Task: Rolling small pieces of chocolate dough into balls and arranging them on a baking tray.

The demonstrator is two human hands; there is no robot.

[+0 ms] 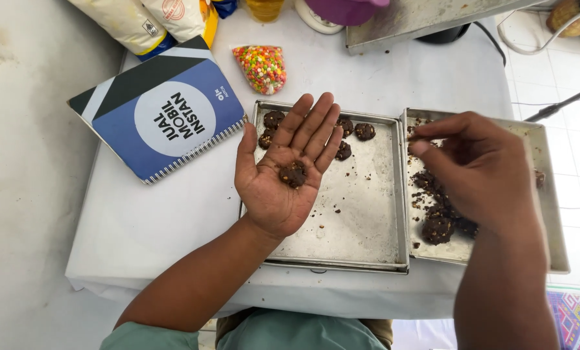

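Note:
My left hand (284, 170) lies palm up over the left metal tray (361, 220), fingers spread, with a dark brown dough ball (293, 174) resting on the palm. Several more dark balls (365, 131) sit along that tray's far edge. My right hand (474, 170) hovers over the right metal tray (552, 214), thumb and fingers pinched together on a small dark crumb. Below it lie several dark lumps of dough (437, 229) and loose crumbs.
A blue spiral notebook (160, 116) lies left of the trays on the white tablecloth (141, 220). A bag of coloured sprinkles (262, 67) sits behind the left tray. Flour sacks (147, 23), a yellow bottle and a metal sheet (426, 16) line the far edge.

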